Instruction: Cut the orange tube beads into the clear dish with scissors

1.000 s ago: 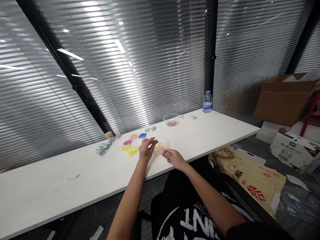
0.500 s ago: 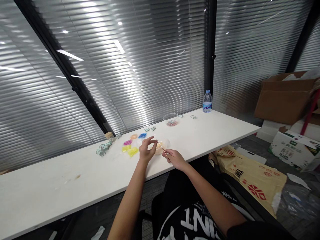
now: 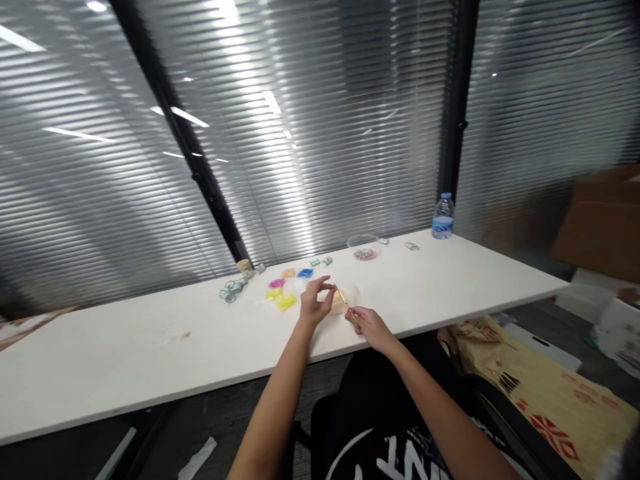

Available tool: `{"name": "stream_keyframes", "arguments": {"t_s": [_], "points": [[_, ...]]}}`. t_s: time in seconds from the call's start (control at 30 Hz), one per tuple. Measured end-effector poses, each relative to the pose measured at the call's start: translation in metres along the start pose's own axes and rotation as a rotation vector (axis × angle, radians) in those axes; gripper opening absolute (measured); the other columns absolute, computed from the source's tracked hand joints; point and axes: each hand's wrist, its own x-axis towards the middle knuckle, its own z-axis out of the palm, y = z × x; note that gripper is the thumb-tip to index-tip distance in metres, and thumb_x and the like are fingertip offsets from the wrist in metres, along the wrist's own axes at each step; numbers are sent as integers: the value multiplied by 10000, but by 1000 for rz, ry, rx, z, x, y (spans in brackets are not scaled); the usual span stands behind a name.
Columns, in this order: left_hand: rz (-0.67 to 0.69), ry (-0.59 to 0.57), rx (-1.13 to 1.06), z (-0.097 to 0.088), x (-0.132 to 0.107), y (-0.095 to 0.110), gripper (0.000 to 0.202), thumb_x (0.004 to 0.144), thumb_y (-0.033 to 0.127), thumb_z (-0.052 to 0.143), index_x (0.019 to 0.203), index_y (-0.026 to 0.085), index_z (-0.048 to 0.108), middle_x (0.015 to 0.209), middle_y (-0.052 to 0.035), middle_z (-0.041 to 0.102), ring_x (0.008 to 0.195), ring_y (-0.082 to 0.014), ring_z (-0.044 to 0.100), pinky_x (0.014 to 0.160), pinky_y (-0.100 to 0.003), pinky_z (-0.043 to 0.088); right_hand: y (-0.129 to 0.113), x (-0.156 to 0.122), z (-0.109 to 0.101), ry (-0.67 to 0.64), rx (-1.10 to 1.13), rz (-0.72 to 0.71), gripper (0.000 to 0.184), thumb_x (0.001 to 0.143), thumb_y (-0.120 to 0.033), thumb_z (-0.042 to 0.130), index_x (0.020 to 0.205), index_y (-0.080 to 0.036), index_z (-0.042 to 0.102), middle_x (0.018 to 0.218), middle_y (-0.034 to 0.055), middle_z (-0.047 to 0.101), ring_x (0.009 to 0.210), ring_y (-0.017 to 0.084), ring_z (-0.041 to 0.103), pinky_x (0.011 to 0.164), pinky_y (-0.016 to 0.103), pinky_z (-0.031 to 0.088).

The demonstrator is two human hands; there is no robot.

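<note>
My right hand point(image 3: 369, 325) pinches the lower end of a thin stick point(image 3: 346, 306) that slants up to the left over a small clear bowl point(image 3: 345, 297) of pale beads. My left hand point(image 3: 315, 303) hovers beside the stick's upper tip with thumb and forefinger curled close together; whether it holds a bead is too small to see. Both hands are above the white table point(image 3: 150, 360), just right of several small bags of coloured beads point(image 3: 286, 288).
A second clear bowl point(image 3: 364, 247) with reddish beads and a water bottle point(image 3: 443, 217) stand further back right. Small greenish rolls point(image 3: 230, 291) lie left of the bags. Blinds cover the window behind. Brown paper sacks point(image 3: 530, 387) and cardboard boxes point(image 3: 600, 220) crowd the floor at right.
The view has swung left, shifting everything right in the picture. My left hand's fingers have curled closer to the stick's tip; my right hand keeps its hold on the stick.
</note>
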Motion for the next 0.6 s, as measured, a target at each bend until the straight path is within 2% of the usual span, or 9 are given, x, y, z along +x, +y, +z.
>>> {"name": "stream_keyframes", "arguments": {"t_s": [0.33,0.43,0.6], "points": [[-47,46,25,2,-9,-2,322,966,431,507,1147,183,606,1042,-69,662,877,-154,638,846,-376,556,21,-3,2,13,51,-3,350,935,-492,534,900,-149,591,652,-58,471,486,60,374,471,208,344],[-70,66,38,6,-11,-6,317,965,418,515,1151,177,602,1058,-70,658,904,-161,640,861,-385,554,24,-4,1,28,58,25,381,887,-535,575,896,-155,596,600,-77,407,471,62,327,464,211,293],[-106,58,48,11,-13,-10,305,965,404,518,1153,179,603,1084,-75,653,947,-170,637,890,-396,545,26,-4,-3,48,65,62,501,775,-652,604,896,-166,600,596,-69,417,488,73,319,479,229,252]]}}
